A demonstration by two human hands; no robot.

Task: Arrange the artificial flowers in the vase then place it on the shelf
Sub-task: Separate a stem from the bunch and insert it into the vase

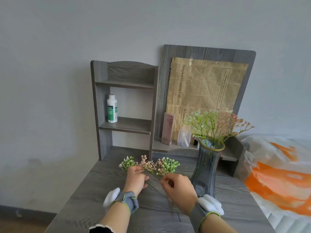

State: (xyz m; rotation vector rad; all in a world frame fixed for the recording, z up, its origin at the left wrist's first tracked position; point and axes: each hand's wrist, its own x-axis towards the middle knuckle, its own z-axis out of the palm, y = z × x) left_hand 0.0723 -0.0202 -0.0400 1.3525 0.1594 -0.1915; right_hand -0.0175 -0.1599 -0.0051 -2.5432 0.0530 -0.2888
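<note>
Grey wood-grain desk point(101, 190) is set against a pale wall, and a dark glass vase point(207, 167) stands upright on it, already holding a spray of green and pink flowers point(217, 123). Left of the vase, well apart from it, the loose sprigs point(151, 164) are laid on the desk, heads pointed away from the person and thin stems trailing back toward the near edge. The left hand point(135, 179), farther from the vase, is placed over the sprigs with its thumb closed against the fingers on them. The right hand point(178, 187), just beside the vase, is curled, thumb and forefinger seemingly pinched on a stem. The stems would need to be swung upright and carried right and upward to the vase mouth. The shelf point(125, 126) left of the vase is not yet used.
</note>
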